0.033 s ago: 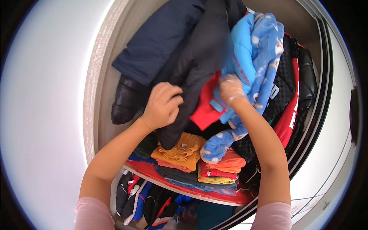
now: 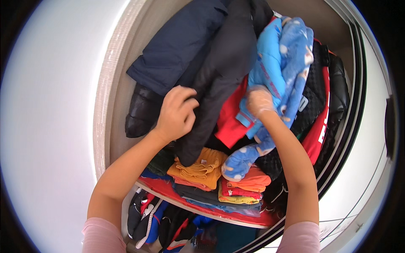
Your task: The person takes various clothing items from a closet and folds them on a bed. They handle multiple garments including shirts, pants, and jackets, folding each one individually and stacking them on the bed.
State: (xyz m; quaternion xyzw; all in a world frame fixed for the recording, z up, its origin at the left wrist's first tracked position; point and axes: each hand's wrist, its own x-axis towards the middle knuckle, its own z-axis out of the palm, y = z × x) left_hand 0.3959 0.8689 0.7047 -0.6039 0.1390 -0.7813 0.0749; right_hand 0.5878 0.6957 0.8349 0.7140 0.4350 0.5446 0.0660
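My left hand (image 2: 177, 111) is beside a hanging black jacket (image 2: 225, 59), its fingers bent and apart, holding nothing I can see. My right hand (image 2: 258, 101), under a thin see-through covering, closes on the lower part of a light-blue padded jacket (image 2: 266, 69); its fingertips are partly hidden. A red garment (image 2: 232, 118) hangs just left of that hand. Behind my right wrist is a fluffy blue patterned garment (image 2: 295, 44), whose lower end rests on the folded clothes. At the left hangs a navy padded jacket (image 2: 177, 46), above a shiny black one (image 2: 143, 111).
Folded yellow clothes (image 2: 198, 164) and a stack with orange pieces (image 2: 249, 179) lie on a red-covered shelf (image 2: 162, 189). More clothes (image 2: 168, 225) fill the space below. A black checked jacket (image 2: 310, 95) hangs to the right, near the dark door track (image 2: 358, 84).
My right hand has shifted slightly right and down along the light-blue jacket. The red garment has swung a little right and lower. My left hand has moved slightly, still beside the black jacket.
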